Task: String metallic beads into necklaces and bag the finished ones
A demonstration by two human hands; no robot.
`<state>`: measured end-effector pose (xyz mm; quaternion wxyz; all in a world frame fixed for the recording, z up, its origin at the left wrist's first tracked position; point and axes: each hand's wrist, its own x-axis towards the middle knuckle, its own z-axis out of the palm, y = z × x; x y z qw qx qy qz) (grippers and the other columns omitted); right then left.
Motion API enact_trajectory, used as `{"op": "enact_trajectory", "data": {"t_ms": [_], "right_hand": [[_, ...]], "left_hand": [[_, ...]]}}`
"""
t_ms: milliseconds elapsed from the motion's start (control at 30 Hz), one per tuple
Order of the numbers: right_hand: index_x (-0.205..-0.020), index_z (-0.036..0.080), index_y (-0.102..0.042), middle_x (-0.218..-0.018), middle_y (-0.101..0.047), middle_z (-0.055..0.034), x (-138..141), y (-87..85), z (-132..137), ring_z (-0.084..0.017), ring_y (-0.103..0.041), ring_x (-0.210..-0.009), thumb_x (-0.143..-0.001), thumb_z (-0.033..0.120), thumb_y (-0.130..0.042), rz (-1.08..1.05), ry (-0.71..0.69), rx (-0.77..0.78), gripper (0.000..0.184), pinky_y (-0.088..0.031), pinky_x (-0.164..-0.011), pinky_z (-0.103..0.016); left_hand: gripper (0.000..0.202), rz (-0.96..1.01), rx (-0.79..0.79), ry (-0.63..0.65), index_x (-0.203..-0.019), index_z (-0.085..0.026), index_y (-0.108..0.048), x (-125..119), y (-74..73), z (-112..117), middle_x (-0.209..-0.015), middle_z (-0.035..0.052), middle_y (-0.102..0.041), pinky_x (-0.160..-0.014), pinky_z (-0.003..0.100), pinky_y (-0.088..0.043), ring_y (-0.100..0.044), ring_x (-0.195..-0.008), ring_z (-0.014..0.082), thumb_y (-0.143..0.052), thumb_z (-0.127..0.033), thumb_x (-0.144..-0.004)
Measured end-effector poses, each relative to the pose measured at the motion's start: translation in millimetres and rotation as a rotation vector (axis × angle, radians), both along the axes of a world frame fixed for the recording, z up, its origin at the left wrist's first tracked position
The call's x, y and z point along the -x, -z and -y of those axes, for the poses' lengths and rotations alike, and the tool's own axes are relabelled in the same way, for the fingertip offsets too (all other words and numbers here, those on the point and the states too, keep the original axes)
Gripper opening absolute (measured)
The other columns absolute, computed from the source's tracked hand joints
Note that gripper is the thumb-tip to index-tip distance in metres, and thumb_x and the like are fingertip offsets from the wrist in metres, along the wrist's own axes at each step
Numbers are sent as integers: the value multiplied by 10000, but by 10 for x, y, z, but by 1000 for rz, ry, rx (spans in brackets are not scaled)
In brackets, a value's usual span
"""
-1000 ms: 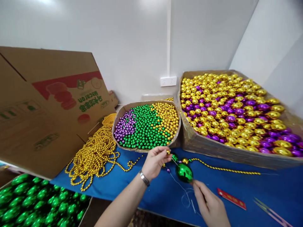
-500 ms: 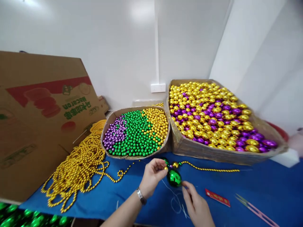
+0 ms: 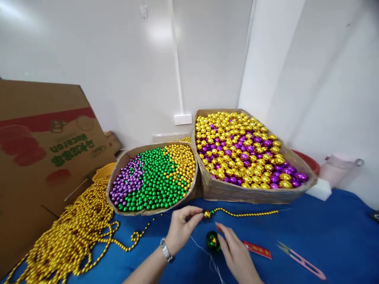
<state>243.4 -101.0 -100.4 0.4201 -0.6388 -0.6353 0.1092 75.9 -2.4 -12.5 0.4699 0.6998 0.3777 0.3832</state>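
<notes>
My left hand (image 3: 182, 227), with a wristwatch (image 3: 167, 250), is closed in a pinch at the left end of a bead strand (image 3: 248, 215), against a larger gold bead (image 3: 207, 214). The rest of the strand, small gold beads, stretches right over the blue cloth. A big shiny green ball (image 3: 212, 241) sits just below, at the fingertips of my right hand (image 3: 238, 252). That hand's fingers are stretched out and apart; its thumb side appears to touch the ball. White thread (image 3: 204, 251) trails below the hands.
Behind lie a box of purple, green and gold beads (image 3: 110, 185) and a box of gold and purple beads (image 3: 251, 196). Gold bead strings (image 3: 74, 232) heap at left by a carton (image 3: 38, 157). Pink thread snips (image 3: 302, 260), a red packet (image 3: 257, 249) and a pink cup (image 3: 337, 169) are right.
The green ball has moved down, away from my left hand. My right fingers have spread beside it. The view has turned right, bringing the pink cup fully into sight.
</notes>
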Motion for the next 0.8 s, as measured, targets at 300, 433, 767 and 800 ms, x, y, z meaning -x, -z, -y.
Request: {"op": "enact_trajectory", "data": {"t_ms": [300,433,767,800], "right_hand": [[-1058,204,-605,-678,-638,-3,61,-380,-199,-125,-625,-570,-943,356,-354,-348,-95,-38,315,-500,-560,-188],[-1035,196,-611,-615,-605,9,-20,-270,-174,-115,-595,-499,-937,396,-354,-428,-91,-36,341,-475,-488,-170],[-1021,172,-624,-628,-605,-12,-65,-271,-41,-130,-594,-537,-924,424,-373,-526,-12,37,368,-474,-501,-180],[-1008,175,-630,-628,-610,-13,-63,-276,-38,-133,-599,-540,-919,430,-380,-527,2,40,368,-473,-496,-179]], "left_hand": [[220,32,-79,358,-911,-205,-705,-465,-842,-318,-830,64,-713,-683,270,-502,-651,-755,185,-615,-357,-780],[290,-51,-224,473,-995,-166,-663,-910,-1044,-711,-868,72,-699,-669,250,-479,-633,-755,159,-500,-359,-852],[170,-986,-570,598,-668,-226,-693,-1974,-749,-1325,-800,64,-665,-742,322,-472,-621,-808,246,-755,-183,-517],[158,-1014,-553,604,-608,-230,-680,-2033,-708,-1339,-768,56,-661,-729,323,-475,-621,-783,242,-753,-152,-493]]}}
